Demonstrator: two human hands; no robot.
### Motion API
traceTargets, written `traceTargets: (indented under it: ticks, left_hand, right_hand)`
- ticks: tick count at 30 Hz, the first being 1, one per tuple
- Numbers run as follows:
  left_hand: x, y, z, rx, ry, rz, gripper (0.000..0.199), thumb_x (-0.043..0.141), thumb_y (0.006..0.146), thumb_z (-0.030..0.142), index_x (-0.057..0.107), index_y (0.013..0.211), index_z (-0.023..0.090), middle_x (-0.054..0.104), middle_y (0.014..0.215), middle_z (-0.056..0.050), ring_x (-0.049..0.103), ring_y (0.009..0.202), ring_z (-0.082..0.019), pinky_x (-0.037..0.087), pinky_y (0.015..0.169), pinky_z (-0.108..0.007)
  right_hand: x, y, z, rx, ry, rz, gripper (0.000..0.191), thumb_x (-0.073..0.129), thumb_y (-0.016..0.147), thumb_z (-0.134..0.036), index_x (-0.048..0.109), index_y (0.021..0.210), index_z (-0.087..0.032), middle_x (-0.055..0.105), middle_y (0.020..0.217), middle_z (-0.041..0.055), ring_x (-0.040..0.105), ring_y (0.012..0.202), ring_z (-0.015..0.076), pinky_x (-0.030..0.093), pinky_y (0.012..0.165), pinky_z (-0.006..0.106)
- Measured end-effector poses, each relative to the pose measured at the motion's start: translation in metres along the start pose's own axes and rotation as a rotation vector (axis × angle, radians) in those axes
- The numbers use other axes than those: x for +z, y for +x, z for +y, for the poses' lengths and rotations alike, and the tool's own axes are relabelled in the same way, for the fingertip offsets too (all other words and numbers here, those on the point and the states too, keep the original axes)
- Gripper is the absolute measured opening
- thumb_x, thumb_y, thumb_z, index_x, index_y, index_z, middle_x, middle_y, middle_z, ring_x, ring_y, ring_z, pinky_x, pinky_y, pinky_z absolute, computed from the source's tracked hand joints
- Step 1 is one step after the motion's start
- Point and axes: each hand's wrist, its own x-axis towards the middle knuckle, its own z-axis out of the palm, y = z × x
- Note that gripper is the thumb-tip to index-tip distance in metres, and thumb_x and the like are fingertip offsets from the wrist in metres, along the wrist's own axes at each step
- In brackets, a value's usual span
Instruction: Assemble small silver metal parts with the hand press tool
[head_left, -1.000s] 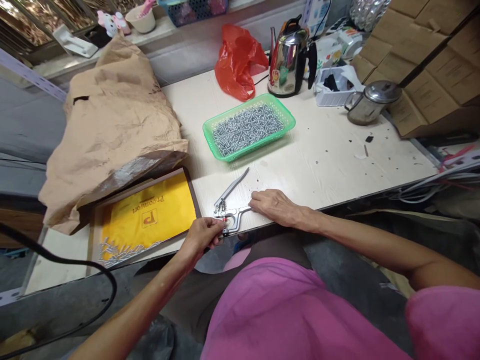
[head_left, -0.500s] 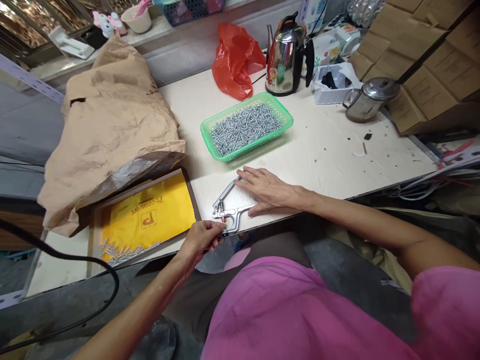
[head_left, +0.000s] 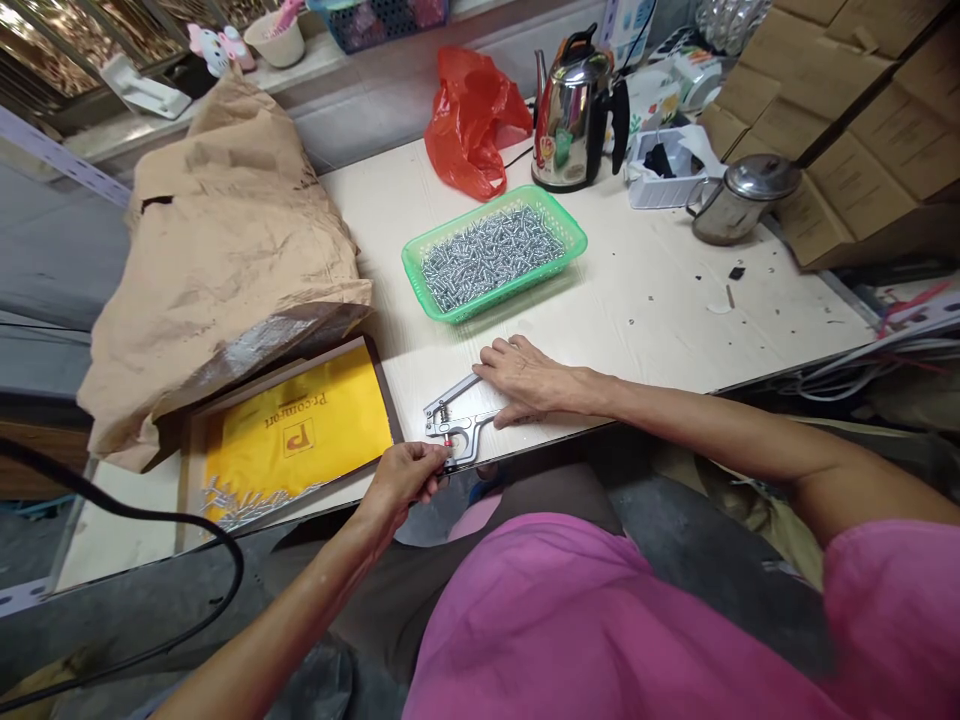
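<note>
View: head camera, looking down on the bench (head_left: 630,320) and the two hands.
Pliers: the snap-fastener pliers (head_left: 471,428) lie at the bench's front edge, between the hands; their two handles are spread apart, with a spring between them and a red part at the head.
Left hand: the left hand (head_left: 405,474) is closed in a pinch, thumb and fingertips at the head of the pliers; whether a small piece sits between them cannot be told.
Right hand: the right hand (head_left: 529,380) is partly curled around the pliers' handle ends, fingers on the upper handle, thumb by the lower one.
Green basket: the green basket (head_left: 487,308) stands behind the pliers, filled with small metal rods (head_left: 491,255).
Shallow box: the shallow box (head_left: 384,392) lies left of the pliers; in it are a yellow printed sheet (head_left: 345,405) and loose metal pieces (head_left: 251,503) near its front; brown paper (head_left: 240,240) covers part of its back side.
Back of bench: a red plastic bag (head_left: 466,125) beside an electric kettle (head_left: 562,125); farther right, a white tray (head_left: 667,194) and a lidded jug (head_left: 735,212).
</note>
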Motion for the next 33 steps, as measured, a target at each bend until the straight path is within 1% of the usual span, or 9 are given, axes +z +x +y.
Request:
traceTargets:
  ticks: [2, 4, 7, 9, 12, 15, 20, 28, 33]
  left_hand:
    - [0.000, -0.002, -0.001, 0.006, 0.063, 0.014, 0.036, 0.065, 0.072, 0.052, 0.057, 0.065, 0.017, 0.048, 0.041, 0.005, 0.036, 0.032, -0.007, 0.027, 0.035, -0.020]
    - [0.003, -0.007, -0.003, 0.090, 0.221, 0.099, 0.033, 0.059, 0.079, 0.049, 0.058, 0.068, 0.018, 0.051, 0.047, 0.002, 0.042, 0.036, -0.010, 0.032, 0.038, -0.022]
    - [0.010, -0.015, -0.005, 0.433, 0.563, 0.333, 0.027, 0.053, 0.086, 0.042, 0.064, 0.087, 0.018, 0.063, 0.075, -0.006, 0.060, 0.063, -0.018, 0.045, 0.054, -0.028]
    - [0.017, -0.015, -0.003, 0.672, 0.747, 0.417, 0.025, 0.050, 0.090, 0.036, 0.063, 0.102, 0.018, 0.064, 0.094, -0.010, 0.062, 0.086, -0.024, 0.050, 0.070, -0.033]
    - [0.026, -0.001, 0.007, 0.901, 0.913, 0.388, 0.032, 0.050, 0.091, 0.028, 0.055, 0.120, 0.017, 0.061, 0.115, -0.014, 0.055, 0.108, -0.029, 0.047, 0.090, -0.042]
    - [0.029, 0.020, 0.017, 1.035, 0.978, 0.315, 0.043, 0.051, 0.089, 0.024, 0.046, 0.131, 0.015, 0.053, 0.130, -0.017, 0.049, 0.119, -0.031, 0.043, 0.098, -0.047]
    - [0.026, 0.035, 0.028, 1.045, 1.053, 0.236, 0.049, 0.055, 0.087, 0.028, 0.044, 0.133, 0.014, 0.053, 0.129, -0.017, 0.050, 0.114, -0.031, 0.045, 0.094, -0.046]
    - [0.030, 0.042, 0.053, 1.011, 1.249, 0.131, 0.067, 0.065, 0.082, 0.040, 0.040, 0.137, 0.009, 0.055, 0.124, -0.016, 0.048, 0.107, -0.031, 0.045, 0.090, -0.044]
    - [0.031, 0.041, 0.060, 1.009, 1.262, 0.071, 0.051, 0.063, 0.084, 0.041, 0.053, 0.128, 0.017, 0.060, 0.107, -0.009, 0.050, 0.098, -0.027, 0.046, 0.081, -0.038]
  right_hand:
    - [-0.002, -0.004, -0.004, 0.002, 0.002, -0.006, 0.054, 0.069, 0.078, -0.053, 0.058, 0.107, -0.009, 0.055, 0.109, 0.0153, 0.045, 0.101, 0.0291, 0.032, 0.083, 0.039]
    - [-0.004, -0.007, -0.007, 0.009, 0.009, -0.002, 0.048, 0.068, 0.080, -0.049, 0.060, 0.104, -0.009, 0.056, 0.108, 0.0151, 0.045, 0.101, 0.0280, 0.032, 0.082, 0.037]
    - [-0.003, -0.009, -0.010, 0.031, 0.022, 0.005, 0.044, 0.068, 0.082, -0.046, 0.060, 0.103, -0.008, 0.056, 0.108, 0.0154, 0.045, 0.101, 0.0270, 0.032, 0.081, 0.036]
    - [-0.002, -0.008, -0.011, 0.039, 0.035, 0.005, 0.044, 0.069, 0.081, -0.045, 0.060, 0.103, -0.008, 0.055, 0.109, 0.0156, 0.045, 0.102, 0.0269, 0.032, 0.082, 0.036]
    - [0.000, -0.006, -0.012, 0.047, 0.048, 0.007, 0.046, 0.071, 0.080, -0.044, 0.059, 0.106, -0.008, 0.055, 0.111, 0.0155, 0.046, 0.104, 0.0273, 0.034, 0.083, 0.037]
    - [0.000, -0.010, -0.012, 0.042, 0.040, 0.014, 0.052, 0.072, 0.078, -0.046, 0.056, 0.111, -0.008, 0.055, 0.112, 0.0149, 0.047, 0.106, 0.0282, 0.035, 0.085, 0.038]
    - [-0.006, -0.026, -0.005, 0.105, 0.040, 0.026, 0.060, 0.075, 0.074, -0.045, 0.051, 0.116, -0.009, 0.056, 0.113, 0.0145, 0.048, 0.105, 0.0284, 0.036, 0.086, 0.039]
    - [-0.012, -0.027, -0.007, 0.128, -0.014, -0.037, 0.053, 0.072, 0.077, -0.045, 0.057, 0.109, -0.007, 0.057, 0.108, 0.0152, 0.048, 0.103, 0.0285, 0.039, 0.083, 0.038]
    - [-0.010, -0.031, -0.016, 0.173, 0.053, -0.047, 0.031, 0.067, 0.084, -0.033, 0.062, 0.102, -0.008, 0.058, 0.104, 0.0136, 0.050, 0.101, 0.0255, 0.041, 0.081, 0.035]
